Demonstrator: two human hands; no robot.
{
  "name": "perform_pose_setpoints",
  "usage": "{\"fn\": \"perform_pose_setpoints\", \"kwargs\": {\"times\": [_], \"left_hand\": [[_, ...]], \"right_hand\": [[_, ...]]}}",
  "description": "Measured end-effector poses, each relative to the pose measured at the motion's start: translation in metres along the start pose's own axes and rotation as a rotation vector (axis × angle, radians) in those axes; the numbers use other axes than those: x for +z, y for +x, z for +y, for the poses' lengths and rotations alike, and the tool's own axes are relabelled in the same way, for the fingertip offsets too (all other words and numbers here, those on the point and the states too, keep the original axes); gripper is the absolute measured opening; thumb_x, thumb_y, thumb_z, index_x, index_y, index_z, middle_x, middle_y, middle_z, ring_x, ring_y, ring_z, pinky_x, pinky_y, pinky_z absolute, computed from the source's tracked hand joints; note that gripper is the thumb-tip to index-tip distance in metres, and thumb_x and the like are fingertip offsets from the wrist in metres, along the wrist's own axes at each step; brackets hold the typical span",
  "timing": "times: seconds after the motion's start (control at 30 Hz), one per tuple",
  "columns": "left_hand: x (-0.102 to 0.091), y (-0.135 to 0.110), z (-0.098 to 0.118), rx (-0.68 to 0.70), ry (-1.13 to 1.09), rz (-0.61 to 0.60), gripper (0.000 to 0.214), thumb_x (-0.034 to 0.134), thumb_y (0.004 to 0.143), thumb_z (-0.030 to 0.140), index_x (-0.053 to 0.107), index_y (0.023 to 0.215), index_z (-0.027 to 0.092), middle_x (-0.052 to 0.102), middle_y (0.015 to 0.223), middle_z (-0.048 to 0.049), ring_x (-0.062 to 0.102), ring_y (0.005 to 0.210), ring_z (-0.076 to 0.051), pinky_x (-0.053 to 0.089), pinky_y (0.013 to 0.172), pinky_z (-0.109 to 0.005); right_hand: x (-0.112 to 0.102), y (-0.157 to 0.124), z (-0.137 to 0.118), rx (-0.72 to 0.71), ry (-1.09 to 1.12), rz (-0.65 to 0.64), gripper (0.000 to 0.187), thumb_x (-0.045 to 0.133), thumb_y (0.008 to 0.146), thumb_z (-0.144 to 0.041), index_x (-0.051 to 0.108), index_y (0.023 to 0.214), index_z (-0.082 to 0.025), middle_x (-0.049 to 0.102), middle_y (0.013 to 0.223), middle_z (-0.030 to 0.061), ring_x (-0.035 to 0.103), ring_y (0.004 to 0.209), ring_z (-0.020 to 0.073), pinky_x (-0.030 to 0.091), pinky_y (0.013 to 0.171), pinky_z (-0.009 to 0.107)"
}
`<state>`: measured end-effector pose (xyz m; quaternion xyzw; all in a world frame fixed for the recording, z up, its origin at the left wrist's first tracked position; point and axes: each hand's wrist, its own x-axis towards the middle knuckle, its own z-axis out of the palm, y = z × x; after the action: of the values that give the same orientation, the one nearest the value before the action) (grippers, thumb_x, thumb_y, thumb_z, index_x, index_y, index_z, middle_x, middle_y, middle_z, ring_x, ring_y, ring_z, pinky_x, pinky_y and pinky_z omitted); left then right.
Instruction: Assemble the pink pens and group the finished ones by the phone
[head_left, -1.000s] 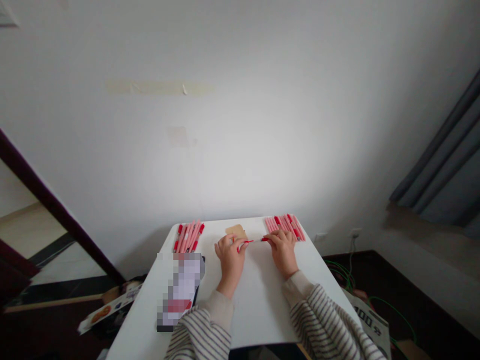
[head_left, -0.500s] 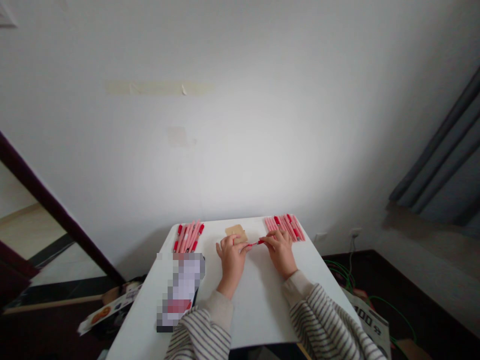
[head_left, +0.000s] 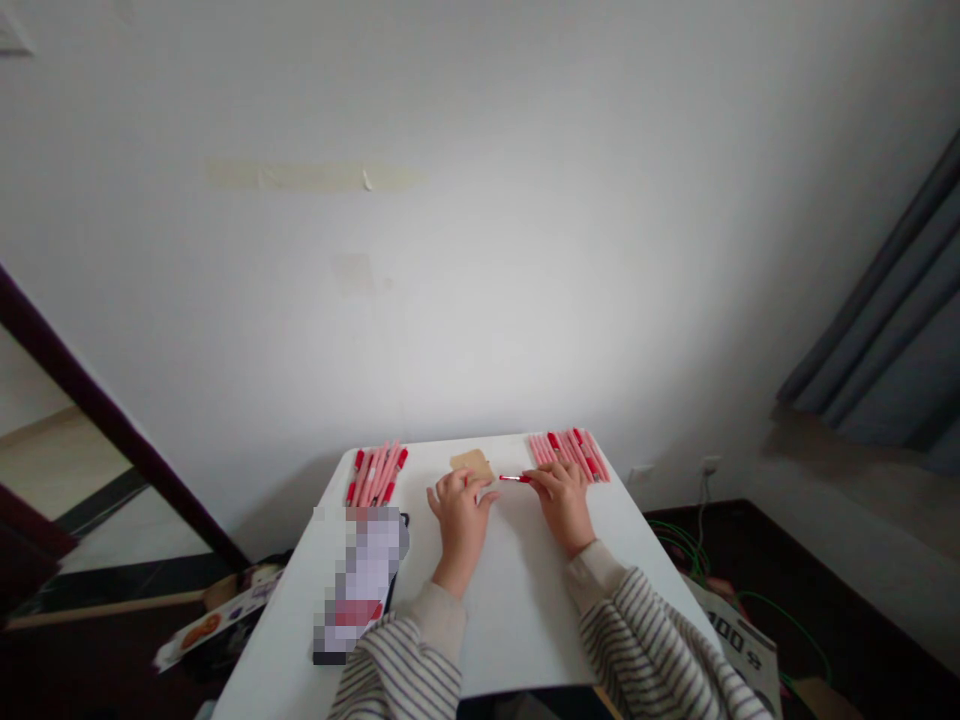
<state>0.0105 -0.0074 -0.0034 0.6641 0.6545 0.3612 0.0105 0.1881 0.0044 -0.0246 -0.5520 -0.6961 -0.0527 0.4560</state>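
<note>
Slightly left of the table's middle, my left hand (head_left: 459, 515) is open with its thumb and fingers apart. Its fingertips lie at the lower edge of a small tan square piece (head_left: 471, 462); I cannot tell whether they press on it. My right hand (head_left: 561, 500) pinches a slim pen (head_left: 514, 478) that is red with a pale middle stretch. The pen points left, its free end apart from my left hand, and its right end is hidden in my fingers. Just beyond my right hand lies a row of pink and red pens (head_left: 566, 450).
Another group of pink and red pens (head_left: 377, 475) lies at the table's far left corner. Nearer along the left side is a blurred-out flat object (head_left: 367, 570). The white table (head_left: 517, 610) stands against a wall (head_left: 480, 300); green cables (head_left: 679, 540) lie on the floor at right.
My left thumb and fingers have parted from the pen's left end, which both hands held before. My right hand keeps the pen, which now shows a free left end.
</note>
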Motion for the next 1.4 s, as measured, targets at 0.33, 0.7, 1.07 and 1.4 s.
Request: {"fn": "perform_pose_setpoints", "kwargs": {"times": [0.33, 0.7, 1.07, 1.4], "left_hand": [[-0.004, -0.002, 0.0, -0.021, 0.086, 0.015, 0.014, 0.069, 0.075, 0.033, 0.073, 0.088, 0.03, 0.062, 0.115, -0.0038, 0.045, 0.115, -0.026, 0.024, 0.106, -0.055], [-0.004, -0.003, -0.002, -0.03, 0.134, 0.019, 0.013, 0.067, 0.076, 0.032, 0.073, 0.087, 0.029, 0.06, 0.116, -0.0048, 0.043, 0.115, -0.027, 0.022, 0.106, -0.059], [-0.003, -0.004, -0.003, -0.028, 0.154, 0.005, 0.011, 0.067, 0.075, 0.032, 0.072, 0.083, 0.028, 0.059, 0.114, -0.0049, 0.042, 0.115, -0.028, 0.021, 0.105, -0.06], [-0.003, -0.005, -0.001, -0.004, 0.134, 0.007, 0.011, 0.068, 0.073, 0.034, 0.072, 0.081, 0.028, 0.06, 0.114, -0.0047, 0.043, 0.116, -0.029, 0.02, 0.106, -0.062]], "right_hand": [[0.004, 0.0, 0.006, 0.013, 0.048, 0.068, 0.022, 0.052, 0.093, -0.033, 0.072, 0.096, -0.025, 0.07, 0.085, 0.004, 0.052, 0.094, 0.0214, 0.032, 0.091, 0.038], [-0.001, 0.0, -0.001, -0.003, -0.015, 0.059, 0.018, 0.055, 0.091, -0.03, 0.072, 0.096, -0.027, 0.068, 0.084, 0.0026, 0.05, 0.094, 0.0206, 0.027, 0.096, 0.04], [0.0, -0.002, -0.01, -0.024, -0.157, -0.124, 0.017, 0.056, 0.091, -0.028, 0.072, 0.097, -0.031, 0.067, 0.084, 0.0031, 0.047, 0.098, 0.0226, 0.022, 0.097, 0.045], [-0.004, -0.001, -0.016, -0.023, -0.181, -0.157, 0.017, 0.057, 0.091, -0.032, 0.074, 0.091, -0.031, 0.066, 0.085, 0.0043, 0.047, 0.097, 0.0233, 0.023, 0.096, 0.047]]}}
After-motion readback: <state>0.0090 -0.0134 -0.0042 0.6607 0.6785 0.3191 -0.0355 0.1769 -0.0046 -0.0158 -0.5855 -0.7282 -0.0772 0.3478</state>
